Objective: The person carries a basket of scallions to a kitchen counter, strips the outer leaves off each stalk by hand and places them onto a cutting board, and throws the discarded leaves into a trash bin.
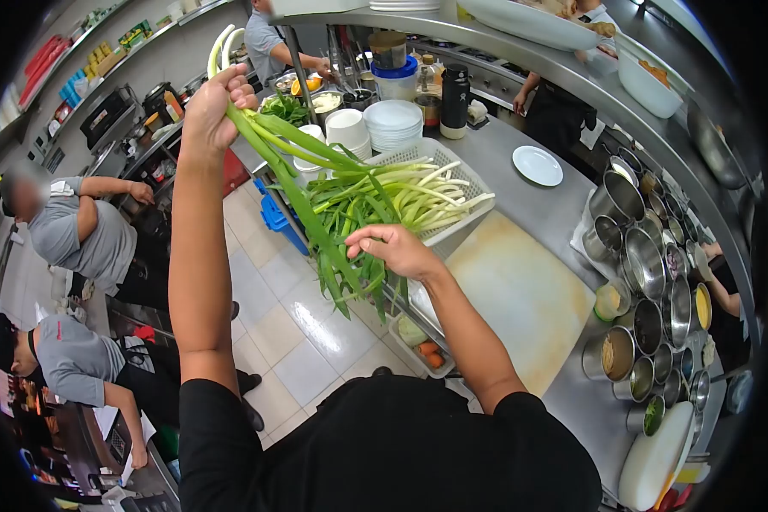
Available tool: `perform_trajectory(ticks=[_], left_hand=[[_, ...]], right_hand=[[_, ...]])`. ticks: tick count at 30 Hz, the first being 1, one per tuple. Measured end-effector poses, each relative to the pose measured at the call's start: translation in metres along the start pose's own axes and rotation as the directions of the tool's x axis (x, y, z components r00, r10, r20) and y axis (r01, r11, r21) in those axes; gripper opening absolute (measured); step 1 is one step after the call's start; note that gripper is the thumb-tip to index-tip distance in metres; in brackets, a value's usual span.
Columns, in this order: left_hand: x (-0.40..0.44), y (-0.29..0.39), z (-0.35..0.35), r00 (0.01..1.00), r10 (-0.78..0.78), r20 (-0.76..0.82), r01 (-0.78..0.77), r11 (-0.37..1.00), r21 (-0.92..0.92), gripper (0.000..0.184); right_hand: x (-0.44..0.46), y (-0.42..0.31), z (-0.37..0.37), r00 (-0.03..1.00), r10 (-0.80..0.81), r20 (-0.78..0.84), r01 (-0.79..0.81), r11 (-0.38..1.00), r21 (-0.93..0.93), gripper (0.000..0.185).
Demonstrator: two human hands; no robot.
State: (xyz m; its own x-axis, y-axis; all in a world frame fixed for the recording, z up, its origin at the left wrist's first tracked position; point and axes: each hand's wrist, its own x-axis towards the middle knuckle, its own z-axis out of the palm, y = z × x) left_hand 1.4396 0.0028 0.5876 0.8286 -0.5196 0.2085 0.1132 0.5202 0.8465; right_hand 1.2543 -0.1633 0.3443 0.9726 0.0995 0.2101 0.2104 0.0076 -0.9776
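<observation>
My left hand (pixel 218 107) is raised at the upper left, closed round a few spring onions (pixel 273 158). Their white ends stick up above the fist and their long green leaves hang down to the right. Lower and nearer the middle is my right hand (pixel 392 249), its fingers curled in front of the leaf ends; whatever they grip is hidden. Behind it a white perforated crate (pixel 461 213) holds a heap of more spring onions (pixel 427 192), white ends to the right and leaves spilling over the near left side.
A stained white cutting board (pixel 520 299) lies on the steel counter (pixel 499 141) right of the crate. Stacked white bowls (pixel 347 128), a plate (pixel 538 165) and a black bottle (pixel 455 98) stand beyond. Metal pots (pixel 616 196) crowd the right. Co-workers (pixel 102 226) stand at left and behind.
</observation>
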Motion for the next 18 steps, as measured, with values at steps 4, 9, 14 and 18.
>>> perform_trajectory(ticks=[4,9,14,18], left_hand=[[0.004,0.011,-0.002,1.000,0.024,0.006,-0.024,1.000,0.012,0.012],[0.008,0.011,-0.014,0.998,0.062,0.012,-0.062,0.998,-0.009,0.009],[0.004,0.012,-0.028,0.995,0.093,-0.031,-0.094,0.995,-0.016,0.008],[-0.009,0.009,-0.040,0.981,0.184,-0.058,-0.184,0.983,-0.005,0.008]], right_hand=[[-0.002,-0.002,0.010,0.997,-0.049,0.063,0.043,0.994,0.102,0.032],[-0.011,-0.011,0.028,0.977,0.080,0.200,-0.146,0.929,0.339,0.035],[-0.024,-0.021,0.034,0.966,0.155,0.206,-0.197,0.959,0.202,0.031],[-0.028,-0.003,0.032,0.998,0.041,0.041,-0.045,0.994,0.103,0.025]])
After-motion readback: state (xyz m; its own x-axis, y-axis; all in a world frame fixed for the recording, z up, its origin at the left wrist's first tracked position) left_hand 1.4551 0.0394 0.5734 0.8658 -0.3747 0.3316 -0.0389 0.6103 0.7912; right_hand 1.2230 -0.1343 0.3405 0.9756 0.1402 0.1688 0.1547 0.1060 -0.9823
